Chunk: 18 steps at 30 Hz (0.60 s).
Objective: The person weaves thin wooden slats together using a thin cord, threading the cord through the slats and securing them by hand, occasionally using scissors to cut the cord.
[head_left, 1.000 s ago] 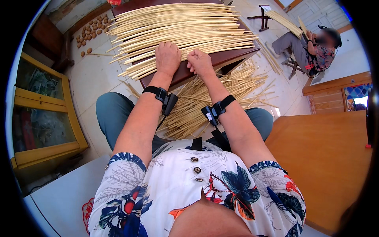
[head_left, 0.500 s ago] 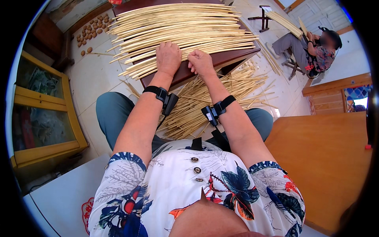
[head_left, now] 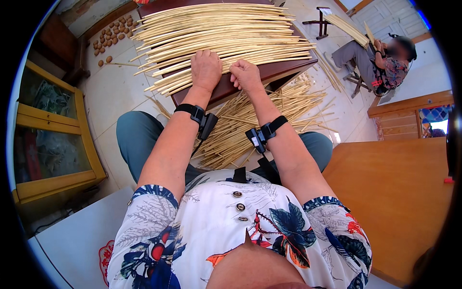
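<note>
Long, thin, pale yellow stalks (head_left: pixel 221 26) lie side by side across a dark red table (head_left: pixel 216 98). At their near edge my left hand (head_left: pixel 206 71) rests back upward, its fingers curled over the nearest stalks; its fingertips are hidden. Close by on the right, my right hand (head_left: pixel 245 75) is closed in a pinch beside the nearest stalk. Whatever lies between its fingers is too small or hidden to make out. A narrow gap separates the two hands. Black straps with small devices circle both wrists.
A loose heap of stalks (head_left: pixel 231 135) covers the floor between my legs and under the table. Several round brown things (head_left: pixel 111 36) lie on the floor at far left. A seated person (head_left: pixel 385 67) handles stalks at far right. A wooden surface (head_left: pixel 385 192) stands near right, a yellow-framed cabinet (head_left: pixel 53 123) left.
Both hands hold nearly the same place and pose; the right hand has shifted very slightly. The stalks on the table look unmoved.
</note>
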Motion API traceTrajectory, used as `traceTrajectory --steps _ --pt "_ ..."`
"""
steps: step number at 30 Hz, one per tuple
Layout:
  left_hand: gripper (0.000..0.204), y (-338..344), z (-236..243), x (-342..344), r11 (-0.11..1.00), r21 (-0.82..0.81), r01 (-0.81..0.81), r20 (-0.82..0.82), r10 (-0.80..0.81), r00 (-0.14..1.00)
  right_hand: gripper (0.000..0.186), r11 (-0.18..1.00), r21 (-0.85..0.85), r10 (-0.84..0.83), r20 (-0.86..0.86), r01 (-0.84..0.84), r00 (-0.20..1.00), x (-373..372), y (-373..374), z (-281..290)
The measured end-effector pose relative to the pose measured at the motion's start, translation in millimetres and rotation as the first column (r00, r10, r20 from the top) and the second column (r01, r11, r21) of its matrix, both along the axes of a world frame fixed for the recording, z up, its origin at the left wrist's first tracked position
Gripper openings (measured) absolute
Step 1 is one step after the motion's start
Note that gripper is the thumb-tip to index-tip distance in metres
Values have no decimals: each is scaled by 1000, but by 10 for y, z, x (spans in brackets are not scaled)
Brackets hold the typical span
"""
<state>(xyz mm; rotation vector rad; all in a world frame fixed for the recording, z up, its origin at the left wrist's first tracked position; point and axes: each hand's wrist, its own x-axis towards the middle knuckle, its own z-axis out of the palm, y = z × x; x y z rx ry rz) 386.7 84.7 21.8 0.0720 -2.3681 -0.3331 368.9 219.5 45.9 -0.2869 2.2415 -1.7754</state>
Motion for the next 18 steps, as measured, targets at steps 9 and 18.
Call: traceTrajectory --steps 9,18 --pt "12 -13 -17 -13 1000 1 10 -16 -10 1000 12 1000 -21 -8 26 9 1000 -17 2 2" --pt "10 -8 -37 -38 1000 -9 -11 9 11 1000 11 1000 9 -7 48 7 999 -32 -11 -11"
